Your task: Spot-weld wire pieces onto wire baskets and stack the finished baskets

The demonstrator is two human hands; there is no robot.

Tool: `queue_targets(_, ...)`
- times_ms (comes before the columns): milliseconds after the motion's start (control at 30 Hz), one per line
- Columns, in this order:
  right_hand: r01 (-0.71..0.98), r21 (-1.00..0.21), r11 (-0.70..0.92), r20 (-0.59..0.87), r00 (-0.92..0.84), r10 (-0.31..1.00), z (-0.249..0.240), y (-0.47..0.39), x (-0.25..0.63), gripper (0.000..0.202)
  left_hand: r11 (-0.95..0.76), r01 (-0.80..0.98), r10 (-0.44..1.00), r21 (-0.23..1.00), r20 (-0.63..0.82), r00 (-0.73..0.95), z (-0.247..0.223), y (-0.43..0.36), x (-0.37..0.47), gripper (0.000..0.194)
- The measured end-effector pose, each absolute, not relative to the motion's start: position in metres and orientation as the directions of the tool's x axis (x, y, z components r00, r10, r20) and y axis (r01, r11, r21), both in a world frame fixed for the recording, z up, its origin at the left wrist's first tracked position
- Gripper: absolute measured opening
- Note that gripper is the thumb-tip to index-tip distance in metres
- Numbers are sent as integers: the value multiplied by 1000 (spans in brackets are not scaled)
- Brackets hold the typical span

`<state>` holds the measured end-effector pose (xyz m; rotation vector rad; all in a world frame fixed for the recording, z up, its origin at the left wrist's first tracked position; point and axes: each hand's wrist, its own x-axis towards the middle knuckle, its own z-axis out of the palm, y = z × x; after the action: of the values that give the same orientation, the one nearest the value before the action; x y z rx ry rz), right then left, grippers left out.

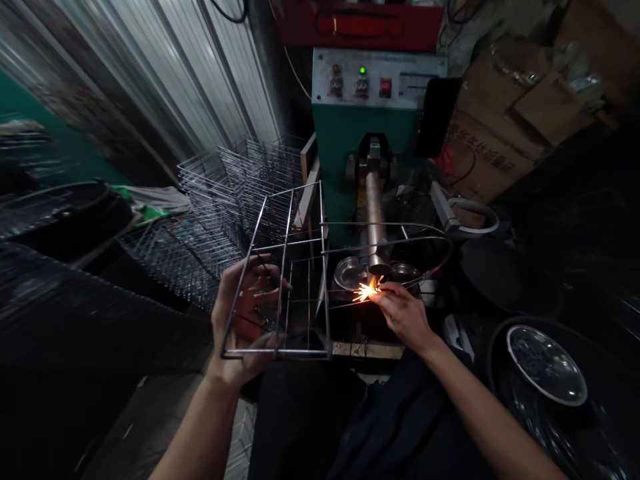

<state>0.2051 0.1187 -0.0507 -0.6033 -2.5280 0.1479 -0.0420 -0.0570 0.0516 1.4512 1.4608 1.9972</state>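
Note:
A wire frame point(285, 245) of thin metal rods, with a rounded loop at its right end, is held out before the machine. My left hand point(250, 307) is wrapped round its left part, fingers curled among the rods. My right hand point(403, 313) is closed in a pinch at the tip of the machine's copper-coloured rod point(376, 220). Bright orange sparks point(367, 291) fly just left of my right fingertips. What those fingers pinch is too small and glaring to make out.
The green machine point(340, 153) has a lit green lamp. Stacked wire racks point(235, 190) stand at the left behind my left hand. Cardboard boxes point(490, 150) are at the back right. A round glass-like lid point(547, 365) lies at the lower right. Metal dishes point(349, 273) sit behind the sparks.

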Motion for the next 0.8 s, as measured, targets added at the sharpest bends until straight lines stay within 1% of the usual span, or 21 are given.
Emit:
queue_targets(67, 396, -227, 890, 468, -757, 456, -50, 118, 204, 33, -465, 344, 689, 816, 578, -437, 50, -57, -46, 88)
queue_targets(133, 402, -193, 895, 465, -766, 444, -49, 118, 205, 35, -455, 354, 701, 817, 574, -424, 49, -57, -50, 89)
queue_targets(233, 440, -95, 893, 480, -766, 429, -48, 117, 209, 35, -426, 330, 729, 842, 536, -425, 50, -55, -55, 91)
queue_targets(300, 497, -19, 868, 481, -756, 444, -46, 116, 213, 33, -445, 299, 740, 844, 535, -409, 52, -52, -58, 90)
queue_targets(367, 532, 48, 846, 453, -766, 456, -42, 116, 215, 33, -467, 269, 750, 842, 539, -383, 54, -49, -61, 87)
queue_targets(433, 529, 88, 844, 400, -795, 456, -38, 116, 215, 37, -470, 259, 759, 844, 536, -369, 56, -47, -63, 84)
queue_targets(567, 533, 69, 843, 315, -814, 489, -31, 118, 212, 39, -446, 294, 773, 846, 529, -349, 62, -47, -63, 83)
queue_targets(667, 549, 32, 835, 299, -803, 516, -30, 120, 209, 39, -440, 307, 781, 844, 528, -332, 67, -43, -64, 83)
queue_targets(800, 555, -7, 831, 293, -794, 533, -31, 124, 205, 39, -477, 279, 790, 834, 546, -278, 69, -30, -74, 77)
